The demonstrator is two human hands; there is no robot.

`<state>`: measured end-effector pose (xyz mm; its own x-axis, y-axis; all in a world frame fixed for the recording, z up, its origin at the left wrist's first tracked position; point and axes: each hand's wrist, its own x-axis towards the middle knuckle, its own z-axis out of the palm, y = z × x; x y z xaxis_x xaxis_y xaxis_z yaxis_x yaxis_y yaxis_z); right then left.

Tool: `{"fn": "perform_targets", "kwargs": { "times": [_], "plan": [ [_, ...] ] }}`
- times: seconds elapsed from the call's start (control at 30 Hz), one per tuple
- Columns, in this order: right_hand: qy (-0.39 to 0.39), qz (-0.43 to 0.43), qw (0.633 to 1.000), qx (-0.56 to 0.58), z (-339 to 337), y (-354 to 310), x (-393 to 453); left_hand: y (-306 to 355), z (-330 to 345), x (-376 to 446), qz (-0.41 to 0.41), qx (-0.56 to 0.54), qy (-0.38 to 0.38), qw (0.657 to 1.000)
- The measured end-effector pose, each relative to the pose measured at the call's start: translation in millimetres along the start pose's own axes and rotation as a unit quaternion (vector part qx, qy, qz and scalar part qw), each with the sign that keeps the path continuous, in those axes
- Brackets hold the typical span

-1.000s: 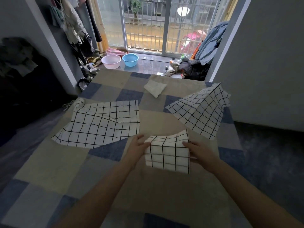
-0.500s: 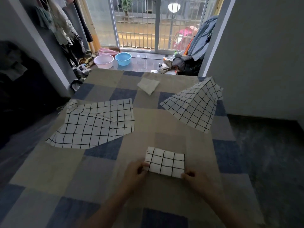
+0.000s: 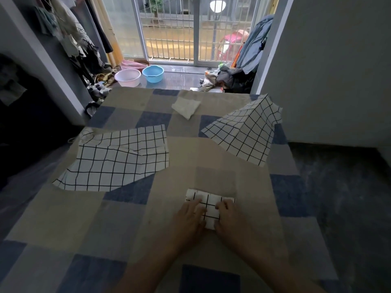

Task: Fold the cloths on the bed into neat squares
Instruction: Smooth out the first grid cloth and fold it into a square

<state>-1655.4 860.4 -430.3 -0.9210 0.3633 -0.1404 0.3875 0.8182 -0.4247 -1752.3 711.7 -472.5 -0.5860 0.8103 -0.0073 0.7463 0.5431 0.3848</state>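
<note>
Head view: pressed flat under both palms near the front middle of the bed [image 3: 63, 218], a small folded checked cloth [image 3: 209, 205], lying on a tan patch of the patchwork cover. Left hand [image 3: 188, 220] laid over the cloth's left and near part, fingers [image 3: 197, 203] straight and close together, pressing down rather than pinching; right hand [image 3: 234, 225] over the right part, fingers bent slightly at the knuckles, tips resting on the fabric, gripping nothing so far as can be seen. Long axis of the folded piece running left to right, tilted a little so the right end sits nearer; far long edge facing the window, near edge hidden beneath the hands. Likely risks from here: layers springing open once the pressure lifts, since only weight holds the fold; a skewed outline if the palms slide unevenly and drag the top layer off the lower ones; a rectangle left instead of a square, judging by the visible grid. Still unfolded: a large checked cloth [image 3: 118, 159] spread to the left and another checked cloth [image 3: 245, 132] tented at the right edge, well apart from the hands; a small white folded cloth [image 3: 186, 106] lying farther up the bed.
</note>
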Motion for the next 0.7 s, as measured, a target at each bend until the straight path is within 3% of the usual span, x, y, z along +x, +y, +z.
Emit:
{"fn": "perform_targets", "kwargs": {
  "times": [0.1, 0.2, 0.27, 0.47, 0.63, 0.7],
  "plan": [
    [-0.031, -0.049, 0.996, -0.063, 9, -1, 1, 6, 10, 11, 0.036, 0.063, -0.081, 0.994],
    [-0.038, -0.065, 0.992, -0.105, 18, 19, -2, 0, 19, 16, -0.005, 0.074, -0.164, 0.984],
    [-0.027, -0.071, 0.991, -0.111, 21, 39, -4, -7, 26, 16, -0.006, 0.083, -0.172, 0.982],
    [-0.008, 0.038, 0.988, -0.147, 15, 61, -5, -7, 25, 15, -0.008, 0.084, -0.183, 0.980],
    [-0.006, -0.064, 0.993, -0.102, 23, 21, 13, -9, 26, 15, -0.011, 0.075, -0.160, 0.984],
    [-0.027, -0.063, 0.993, -0.094, 39, 9, 17, -8, 26, 18, -0.021, 0.104, -0.122, 0.987]
  ]
}}
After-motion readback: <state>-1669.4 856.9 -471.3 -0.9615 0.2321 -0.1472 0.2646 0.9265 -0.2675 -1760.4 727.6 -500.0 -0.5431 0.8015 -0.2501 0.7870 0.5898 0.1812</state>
